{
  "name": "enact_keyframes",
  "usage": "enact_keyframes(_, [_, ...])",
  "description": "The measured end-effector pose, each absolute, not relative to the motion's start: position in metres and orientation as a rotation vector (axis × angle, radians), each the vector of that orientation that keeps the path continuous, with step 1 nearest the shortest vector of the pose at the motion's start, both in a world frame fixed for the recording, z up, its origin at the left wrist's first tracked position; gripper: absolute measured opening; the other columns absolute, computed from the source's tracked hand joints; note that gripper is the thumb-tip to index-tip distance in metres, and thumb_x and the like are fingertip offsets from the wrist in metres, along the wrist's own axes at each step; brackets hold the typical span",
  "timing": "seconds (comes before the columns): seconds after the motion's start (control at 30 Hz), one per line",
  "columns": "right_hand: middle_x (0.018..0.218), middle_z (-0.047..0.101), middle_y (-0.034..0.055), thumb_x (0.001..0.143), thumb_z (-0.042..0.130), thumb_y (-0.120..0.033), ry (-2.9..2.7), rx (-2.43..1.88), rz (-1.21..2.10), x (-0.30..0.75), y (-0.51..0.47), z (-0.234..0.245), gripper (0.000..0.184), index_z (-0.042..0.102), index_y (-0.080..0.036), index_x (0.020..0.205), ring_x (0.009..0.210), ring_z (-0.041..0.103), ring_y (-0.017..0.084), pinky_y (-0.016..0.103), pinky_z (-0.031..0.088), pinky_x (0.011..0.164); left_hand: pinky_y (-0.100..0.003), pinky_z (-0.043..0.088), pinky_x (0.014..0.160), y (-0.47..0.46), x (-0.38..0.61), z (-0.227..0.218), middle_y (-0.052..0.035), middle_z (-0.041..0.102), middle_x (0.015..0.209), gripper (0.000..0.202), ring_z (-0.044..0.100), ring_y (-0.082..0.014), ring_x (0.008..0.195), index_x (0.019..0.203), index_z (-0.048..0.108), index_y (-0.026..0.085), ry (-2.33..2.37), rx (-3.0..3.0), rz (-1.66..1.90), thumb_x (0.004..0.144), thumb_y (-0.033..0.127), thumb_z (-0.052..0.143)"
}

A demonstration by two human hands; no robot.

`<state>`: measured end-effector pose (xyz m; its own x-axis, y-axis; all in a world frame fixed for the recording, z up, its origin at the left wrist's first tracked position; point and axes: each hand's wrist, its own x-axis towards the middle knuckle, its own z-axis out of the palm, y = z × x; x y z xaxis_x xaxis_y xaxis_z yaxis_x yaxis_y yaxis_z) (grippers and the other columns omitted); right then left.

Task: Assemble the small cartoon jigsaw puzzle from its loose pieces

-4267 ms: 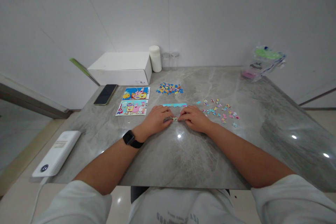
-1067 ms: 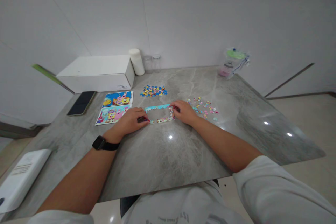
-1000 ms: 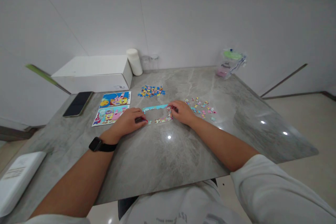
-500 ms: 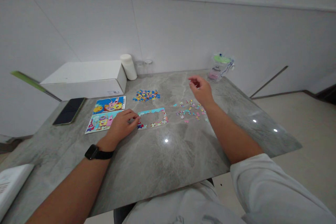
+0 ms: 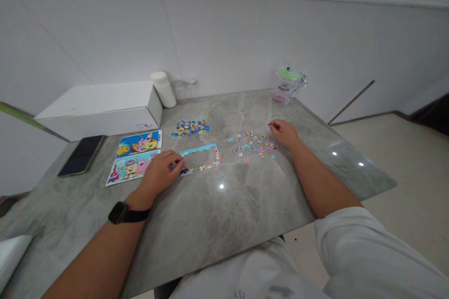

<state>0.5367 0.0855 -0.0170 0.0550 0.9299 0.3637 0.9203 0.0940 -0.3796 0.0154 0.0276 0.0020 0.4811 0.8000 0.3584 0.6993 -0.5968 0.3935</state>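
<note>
A partly joined jigsaw puzzle (image 5: pixel 218 152) lies on the table, its border forming a ring round a bare middle. My left hand (image 5: pixel 164 170) rests at its left end, fingers curled together over that edge; what they hold, if anything, is hidden. To the right of the border, loose pastel puzzle pieces (image 5: pixel 249 147) are scattered. Just above and right of them is my right hand (image 5: pixel 285 133), thumb and fingers pinched together; I cannot make out anything between the tips. Two picture cards, one blue (image 5: pixel 139 144) and one pink and turquoise (image 5: pixel 131 168), lie beside my left hand, which partly covers the nearer one.
A heap of blue and yellow puzzle pieces (image 5: pixel 190 127) lies behind the border. Farther back stand a white box (image 5: pixel 101 103), a white bottle (image 5: pixel 163 90), clear glasses (image 5: pixel 190 89) and a plastic bag (image 5: pixel 287 86). A phone (image 5: pixel 81 155) lies at the left.
My right hand has come down and to the right, beside the loose pieces. My left hand stays at the puzzle's left end. The view has shifted slightly.
</note>
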Motion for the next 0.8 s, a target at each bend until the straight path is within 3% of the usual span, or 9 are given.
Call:
enact_keyframes(0.3, [0.099, 0.080, 0.0081, 0.092, 0.065, -0.027, -2.214, -1.837, 0.227, 0.556, 0.075, -0.004, 0.028, 0.081, -0.023, 0.114, 0.083, 0.069, 0.022, 0.034, 0.051, 0.079, -0.035, 0.047, 0.078, 0.027, 0.020, 0.004, -0.0055, 0.071, 0.085, 0.032, 0.065, -0.0214, 0.082, 0.083, 0.070, 0.022, 1.291, 2.520, 0.734, 0.102, 0.041, 0.054])
enact_keyframes(0.43, [0.104, 0.081, 0.0067, 0.092, 0.062, -0.020, -2.296, -1.742, 0.292, 0.555, 0.076, -0.007, 0.030, 0.084, -0.027, 0.110, 0.092, 0.071, 0.023, 0.035, 0.053, 0.086, -0.035, 0.047, 0.078, 0.027, 0.021, 0.005, -0.0051, 0.072, 0.086, 0.033, 0.066, -0.0215, 0.082, 0.083, 0.071, 0.022, 1.300, 2.513, 0.708, 0.102, 0.042, 0.053])
enact_keyframes(0.57, [0.109, 0.082, 0.0068, 0.091, 0.057, -0.014, -2.317, -1.756, 0.264, 0.558, 0.079, -0.010, 0.037, 0.086, -0.027, 0.111, 0.102, 0.072, 0.026, 0.037, 0.054, 0.094, -0.035, 0.048, 0.078, 0.027, 0.021, 0.006, -0.0052, 0.072, 0.085, 0.035, 0.066, -0.0219, 0.081, 0.082, 0.072, 0.023, 1.295, 2.508, 0.691, 0.102, 0.044, 0.053])
enact_keyframes(0.8, [0.110, 0.079, 0.0104, 0.094, 0.054, -0.016, -2.243, -1.749, 0.131, 0.552, 0.078, -0.008, 0.036, 0.083, -0.022, 0.115, 0.100, 0.070, 0.025, 0.039, 0.054, 0.096, -0.036, 0.049, 0.077, 0.028, 0.021, 0.005, -0.0054, 0.073, 0.084, 0.033, 0.067, -0.0224, 0.080, 0.082, 0.071, 0.023, 1.309, 2.499, 0.710, 0.101, 0.044, 0.054])
